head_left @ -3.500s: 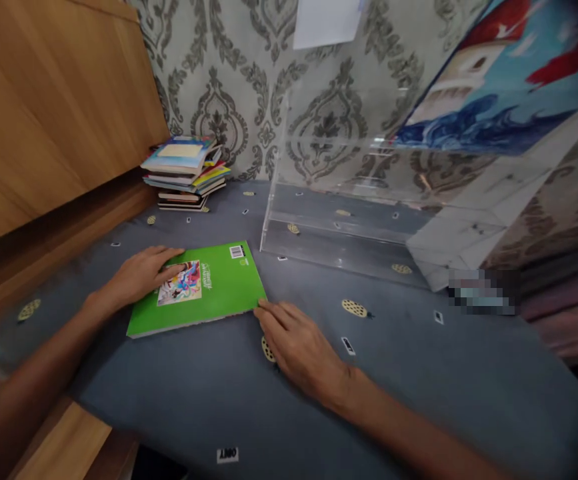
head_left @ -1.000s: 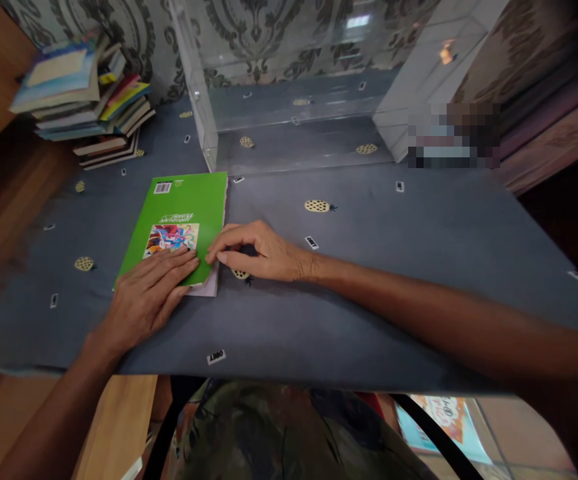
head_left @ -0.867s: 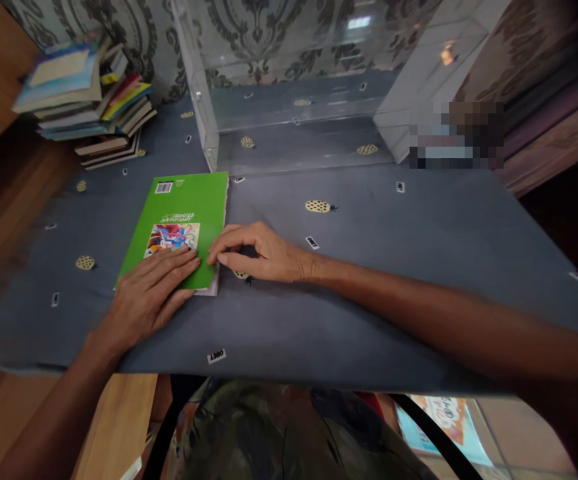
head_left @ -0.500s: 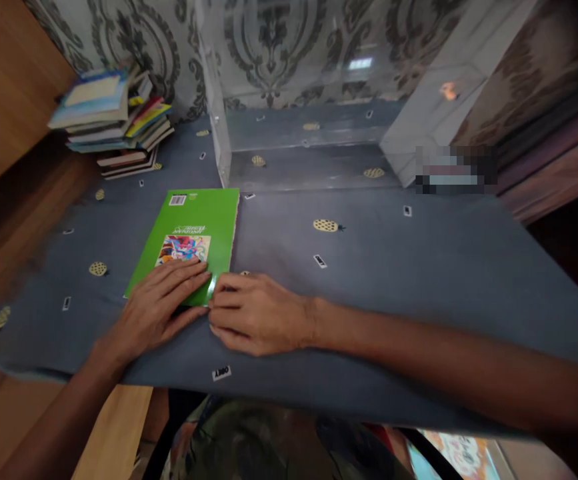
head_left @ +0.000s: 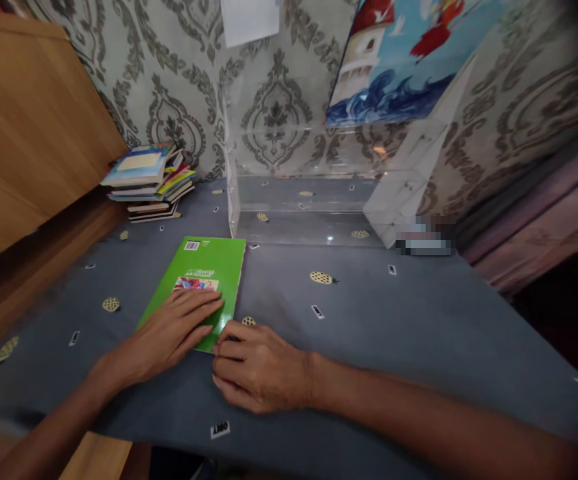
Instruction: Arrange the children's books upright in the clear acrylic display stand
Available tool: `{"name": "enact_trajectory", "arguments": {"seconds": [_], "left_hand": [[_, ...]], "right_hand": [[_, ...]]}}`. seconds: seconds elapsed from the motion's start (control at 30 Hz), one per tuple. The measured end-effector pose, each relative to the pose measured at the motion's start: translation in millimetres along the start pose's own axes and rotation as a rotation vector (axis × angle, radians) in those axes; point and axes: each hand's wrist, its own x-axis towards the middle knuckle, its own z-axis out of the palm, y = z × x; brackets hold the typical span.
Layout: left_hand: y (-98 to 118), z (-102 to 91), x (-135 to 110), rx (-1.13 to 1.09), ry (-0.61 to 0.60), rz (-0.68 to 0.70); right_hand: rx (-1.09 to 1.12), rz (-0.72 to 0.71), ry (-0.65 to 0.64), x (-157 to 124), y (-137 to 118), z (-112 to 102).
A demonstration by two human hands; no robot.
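Observation:
A thin green book (head_left: pixel 206 270) lies flat on the grey patterned cloth (head_left: pixel 369 320), its back cover up with a barcode and a small colourful picture. My left hand (head_left: pixel 169 337) rests flat on the book's near end, fingers stretched out over the picture. My right hand (head_left: pixel 259 370) lies on the cloth just right of the book's near corner, fingers curled and their tips touching that corner. Whether they grip it I cannot make out.
A stack of several books (head_left: pixel 149 183) stands at the back left by a wooden panel (head_left: pixel 29 133). A clear acrylic box (head_left: pixel 319 180), open toward me, sits behind the green book. Patterned wallpaper and a poster (head_left: pixel 399 60) form the back wall.
The book was turned from lying crosswise to pointing away from me. My right hand slid from beside its edge down to the near corner. The view tilted upward.

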Motion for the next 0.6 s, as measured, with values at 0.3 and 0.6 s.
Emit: {"name": "enact_trajectory", "arguments": {"seconds": [0.3, 0.6], "left_hand": [[-40, 12.6, 91, 0.091, -0.086, -0.068], [-55, 25.9, 126, 0.217, -0.008, -0.006]], "right_hand": [[0.018, 0.001, 0.011, 1, 0, 1], [0.012, -0.006, 0.006, 0, 2, 1]]}}
